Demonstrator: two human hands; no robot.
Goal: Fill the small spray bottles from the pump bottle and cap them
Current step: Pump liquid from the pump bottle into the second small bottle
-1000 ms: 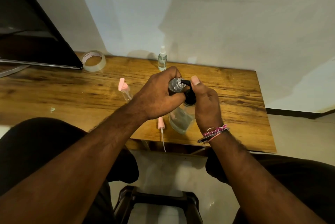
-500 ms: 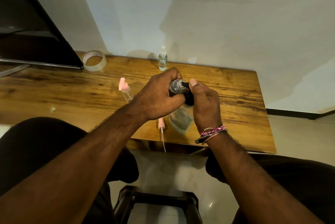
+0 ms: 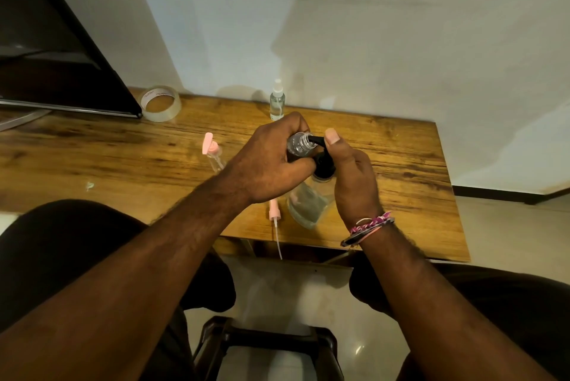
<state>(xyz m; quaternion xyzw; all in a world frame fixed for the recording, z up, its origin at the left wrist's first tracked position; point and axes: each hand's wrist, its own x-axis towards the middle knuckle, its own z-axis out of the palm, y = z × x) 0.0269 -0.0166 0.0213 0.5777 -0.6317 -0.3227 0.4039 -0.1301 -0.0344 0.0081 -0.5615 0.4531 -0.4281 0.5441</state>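
Faint pink print inside the tape roll (image 3: 161, 103), too blurred to read

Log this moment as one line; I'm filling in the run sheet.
step: filling | left hand: holds small spray bottle at pump nozzle | right hand: thumb on pump bottle head | loose pink sprayer: on table

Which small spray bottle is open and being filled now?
The one gripped by the left hand: the uncapped small bottle, tipped against the pump bottle spout. The pink-capped bottle and the clear-capped bottle stand capped and untouched.
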